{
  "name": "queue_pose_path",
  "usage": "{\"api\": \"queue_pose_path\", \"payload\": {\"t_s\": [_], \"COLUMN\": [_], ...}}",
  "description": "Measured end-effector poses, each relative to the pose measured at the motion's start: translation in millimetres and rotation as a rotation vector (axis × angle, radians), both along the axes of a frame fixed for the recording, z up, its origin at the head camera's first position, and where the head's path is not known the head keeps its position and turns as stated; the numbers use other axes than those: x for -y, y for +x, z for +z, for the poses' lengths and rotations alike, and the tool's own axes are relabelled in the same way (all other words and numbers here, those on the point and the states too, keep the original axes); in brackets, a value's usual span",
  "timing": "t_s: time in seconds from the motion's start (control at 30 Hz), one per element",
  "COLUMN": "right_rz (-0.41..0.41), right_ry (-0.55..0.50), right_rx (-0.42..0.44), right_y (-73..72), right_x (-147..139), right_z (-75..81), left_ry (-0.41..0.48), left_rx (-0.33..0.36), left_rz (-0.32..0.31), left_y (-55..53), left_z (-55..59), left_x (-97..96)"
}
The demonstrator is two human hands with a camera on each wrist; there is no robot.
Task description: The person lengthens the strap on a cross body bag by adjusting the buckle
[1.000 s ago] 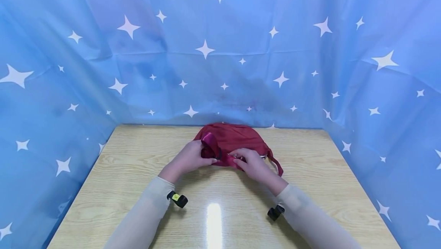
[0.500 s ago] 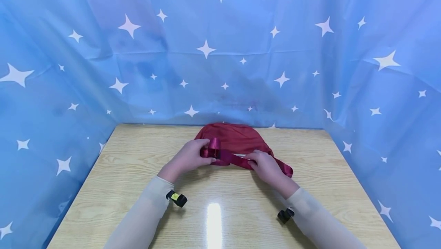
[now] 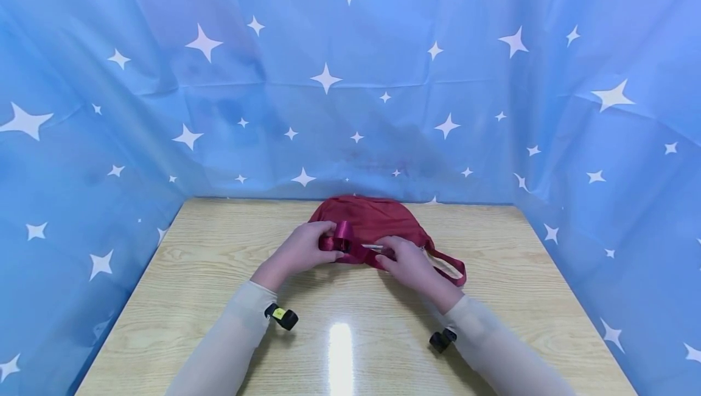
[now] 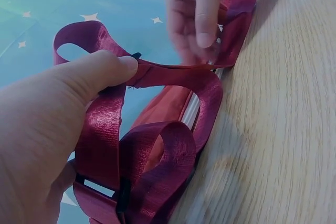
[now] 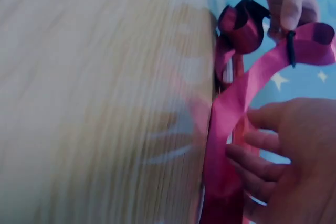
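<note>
Your L hand (image 3: pixel 303 250) grips the looped dk-red strap (image 4: pixel 102 135), thumb by a blk slider (image 5: pixel 292 51). Your R hand (image 3: pixel 411 264) is relaxed, fingers loosely bent beside the strap; can't tell if they touch. Red bag (image 3: pixel 378 216) lies approx. mid, at far edge of desk (image 3: pixel 219 262), starry blue backdrop (image 3: pixel 383 116) behind.

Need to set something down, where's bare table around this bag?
Wooden tabletop is bare left of the left sleeve, right of the right sleeve, and midway between them, in front of the red bag. Crowded at the bag: strap, left grip, right grip.
</note>
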State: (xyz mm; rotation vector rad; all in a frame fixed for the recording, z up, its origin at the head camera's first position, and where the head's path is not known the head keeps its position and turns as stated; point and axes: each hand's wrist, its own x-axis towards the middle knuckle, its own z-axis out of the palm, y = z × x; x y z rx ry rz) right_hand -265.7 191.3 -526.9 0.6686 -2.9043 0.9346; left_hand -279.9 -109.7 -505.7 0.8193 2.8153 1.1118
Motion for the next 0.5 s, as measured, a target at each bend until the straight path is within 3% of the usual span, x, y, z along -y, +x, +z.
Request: {"api": "queue_pose_path", "payload": {"t_s": [0.2,0.5], "right_rz": [0.073,0.101], "right_ry": [-0.126,-0.173], "right_rx": [0.076,0.032], "right_y": [-4.0,-3.4], "right_x": [17,22], "right_z": [-2.6,-0.9], "left_ry": [0.002,0.001], "left_rx": [-0.006,-0.009], "left_rz": [0.000,-0.007], "left_y": [0.3,0.4], "left_z": [-0.1,-0.2], "left_x": [-0.6,0.8]}}
